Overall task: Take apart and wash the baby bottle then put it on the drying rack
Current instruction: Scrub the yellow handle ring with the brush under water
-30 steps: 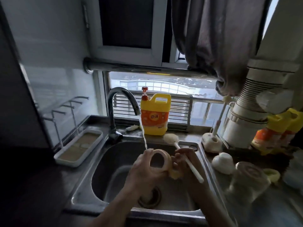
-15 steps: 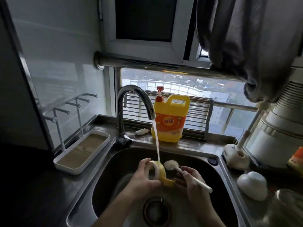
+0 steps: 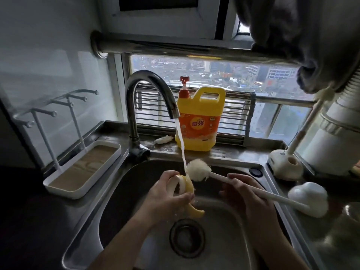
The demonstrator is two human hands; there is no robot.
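The yellow bottle ring point(image 3: 188, 187) is sitting in the left hand point(image 3: 165, 193), whose fingers are curling round it over the sink point(image 3: 224, 240). Water point(image 3: 181, 141) from the faucet point(image 3: 150, 88) is falling onto it. Just right of that hand, the right hand point(image 3: 247, 193) is gripping the brush point(image 3: 196, 170) by its handle, with the brush head touching the ring. The drying rack point(image 3: 81, 170) is standing well to the left.

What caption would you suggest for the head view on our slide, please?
Left hand holds the yellow bottle collar under the running faucet while right hand grips the brush.
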